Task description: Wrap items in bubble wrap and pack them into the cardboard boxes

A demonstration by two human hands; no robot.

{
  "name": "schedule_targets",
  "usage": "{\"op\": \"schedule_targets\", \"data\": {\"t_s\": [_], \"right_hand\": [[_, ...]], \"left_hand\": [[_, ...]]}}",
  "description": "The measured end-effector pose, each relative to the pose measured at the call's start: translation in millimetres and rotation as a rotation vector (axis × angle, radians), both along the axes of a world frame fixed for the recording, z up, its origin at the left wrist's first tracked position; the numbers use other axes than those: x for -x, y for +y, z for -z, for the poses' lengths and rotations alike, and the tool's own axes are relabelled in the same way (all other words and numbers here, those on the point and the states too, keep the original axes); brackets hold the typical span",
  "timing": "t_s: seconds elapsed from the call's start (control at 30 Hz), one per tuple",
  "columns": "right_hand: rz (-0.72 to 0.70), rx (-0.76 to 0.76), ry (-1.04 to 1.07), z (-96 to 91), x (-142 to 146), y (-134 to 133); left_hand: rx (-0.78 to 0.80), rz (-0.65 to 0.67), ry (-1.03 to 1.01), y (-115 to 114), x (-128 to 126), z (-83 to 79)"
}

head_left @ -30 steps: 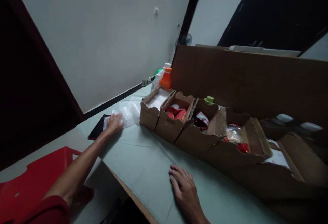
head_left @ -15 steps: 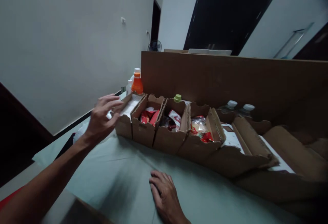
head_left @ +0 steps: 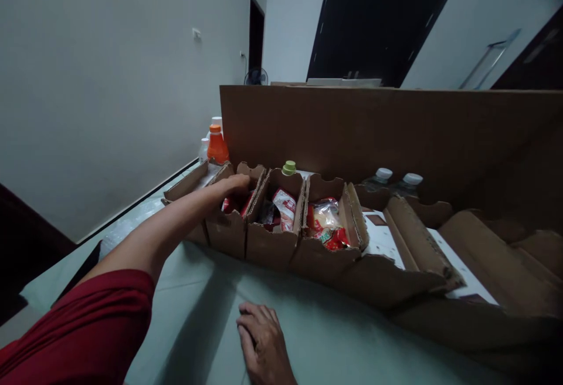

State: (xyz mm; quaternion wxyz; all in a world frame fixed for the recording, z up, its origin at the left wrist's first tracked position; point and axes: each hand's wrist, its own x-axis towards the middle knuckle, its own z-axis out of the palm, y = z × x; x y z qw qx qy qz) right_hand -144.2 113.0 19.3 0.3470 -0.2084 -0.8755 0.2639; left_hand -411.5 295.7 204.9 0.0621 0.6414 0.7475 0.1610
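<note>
My left hand (head_left: 240, 182) was down in the second-from-left brown cardboard bin (head_left: 226, 235), by the glossy red packets (head_left: 229, 205); fingers hidden, couldn't tell grip. My right hand (head_left: 265, 341) rested on the pale green desk (head_left: 352, 338), half-curled, contents unclear.

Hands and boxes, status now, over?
Left hand in second box from left, grip hidden. Right hand on tabletop. Red packaging there partly hidden. Left forearm crosses leftmost box.

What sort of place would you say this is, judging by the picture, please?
Probably an indoor room, perhaps in a home, with a makeshift storage table: a row of open cardboard boxes holds packets, an orange bottle stands behind them, and an electric fan shows in the background.
</note>
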Motion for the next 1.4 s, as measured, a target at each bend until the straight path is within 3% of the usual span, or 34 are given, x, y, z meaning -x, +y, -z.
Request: {"op": "schedule_targets", "data": {"t_s": [0.1,0.2,0.27,0.33,0.4,0.5,0.6,0.7,0.83,0.9,0.97,1.07,1.2,1.33,1.4], "right_hand": [[0.003,0.01,0.004,0.9,1.6,0.3],[-0.004,-0.003,-0.001,1.9,2.7,2.5],[0.002,-0.025,-0.001,2.8,3.5,4.5],[0.007,-0.046,-0.003,4.0,4.7,6.9],[0.003,-0.066,-0.002,5.1,6.2,9.2],[-0.011,-0.099,-0.008,5.3,7.5,11.0],[-0.004,-0.128,-0.015,3.6,7.8,10.3],[0.01,-0.149,-0.016,1.9,7.7,8.8],[0.007,-0.17,-0.026,1.1,6.8,7.9],[0.005,-0.176,-0.026,1.4,6.1,8.4],[0.008,-0.181,-0.026,2.4,5.3,9.6],[0.008,-0.188,-0.039,5.0,4.4,12.1],[-0.013,-0.186,-0.05,8.9,4.4,15.2],[-0.024,-0.195,-0.041,11.2,3.5,17.8],[-0.033,-0.2,-0.04,11.7,2.1,18.9]], "left_hand": [[0.062,-0.043,0.069,1.4,-5.9,-7.5],[-0.014,-0.114,0.139,-22.5,-5.8,-34.2],[-0.097,-0.172,0.184,-59.1,4.2,-57.4],[-0.212,-0.243,0.246,-109.6,21.8,-77.5],[-0.384,-0.351,0.352,-165.1,43.8,-87.8],[-0.468,-0.565,0.462,-231.9,81.2,-76.4],[-0.346,-0.646,0.422,-258.6,116.6,-39.0],[-0.283,-0.635,0.346,-256.5,135.4,7.9],[-0.188,-0.59,0.188,-249.7,135.6,63.7],[-0.164,-0.585,0.115,-250.5,135.7,80.9],[-0.185,-0.6,0.064,-253.1,139.7,86.9],[-0.279,-0.619,0.017,-257.6,147.5,75.2],[-0.45,-0.607,0.004,-252.7,141.2,28.9],[-0.557,-0.45,0.013,-207.3,113.3,-28.7],[-0.379,-0.268,-0.046,-168.8,98.8,-47.7]]}}
